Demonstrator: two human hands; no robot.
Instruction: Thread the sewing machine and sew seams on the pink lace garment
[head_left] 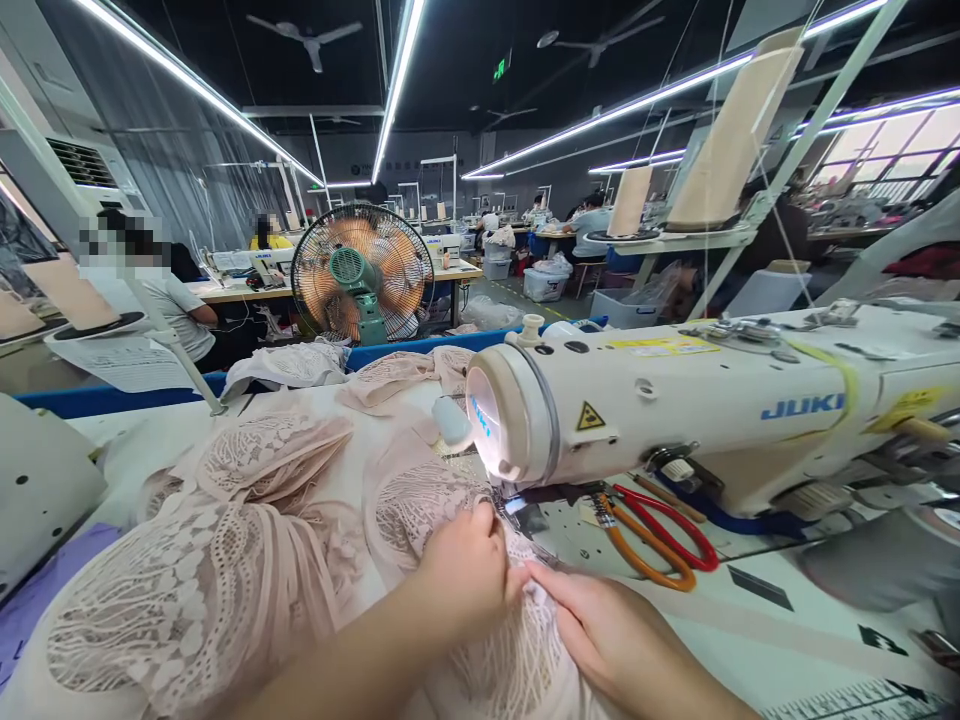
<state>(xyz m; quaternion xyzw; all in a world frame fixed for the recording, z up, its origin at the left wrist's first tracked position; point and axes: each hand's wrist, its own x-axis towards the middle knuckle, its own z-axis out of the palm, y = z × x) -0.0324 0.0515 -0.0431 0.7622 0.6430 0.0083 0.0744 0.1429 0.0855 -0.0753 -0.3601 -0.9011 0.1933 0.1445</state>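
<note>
My left hand [463, 572] is curled on pale pink lace fabric [247, 560] just in front of the needle area of a white JUKI sewing machine [675, 410]. My right hand [600, 630] lies beside it, fingers pressed together and pinching the same lace edge. The fingertips of both hands meet near the presser foot [517, 505], which the machine's lamp lights. The lace piles up to the left across the table.
Red-handled and orange-handled scissors [660, 540] lie on the table [750, 640] right of the needle. A standing fan [361, 272] faces me beyond the blue table edge. Thread cones [731, 130] stand on a rack at right. Other workers sit at machines behind.
</note>
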